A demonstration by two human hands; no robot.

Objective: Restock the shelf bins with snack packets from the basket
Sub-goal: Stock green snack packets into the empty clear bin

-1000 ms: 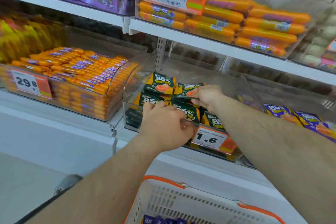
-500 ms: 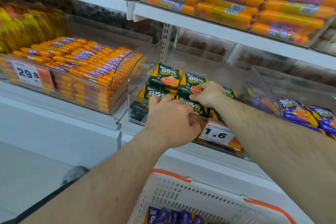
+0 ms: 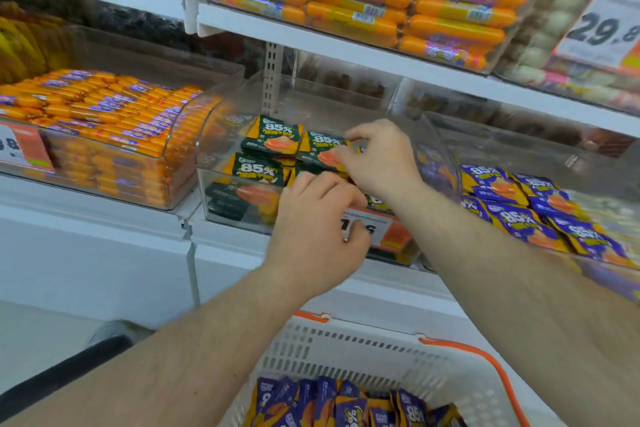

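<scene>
Head view, white shop shelf [image 3: 346, 45], clear bin [image 3: 221, 191] (green packets [image 3: 273, 139]), right hand [image 3: 377, 156] pinching one, left hand [image 3: 318, 236] curled, grasp unclear.

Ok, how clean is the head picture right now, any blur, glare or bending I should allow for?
Head view: the green packets read sharply; the right edge smears, blurring the purple packets; glare streaks the clear bin walls; wide-angle bending curves the shelf edge; lighting is even, shadows faint.
</scene>
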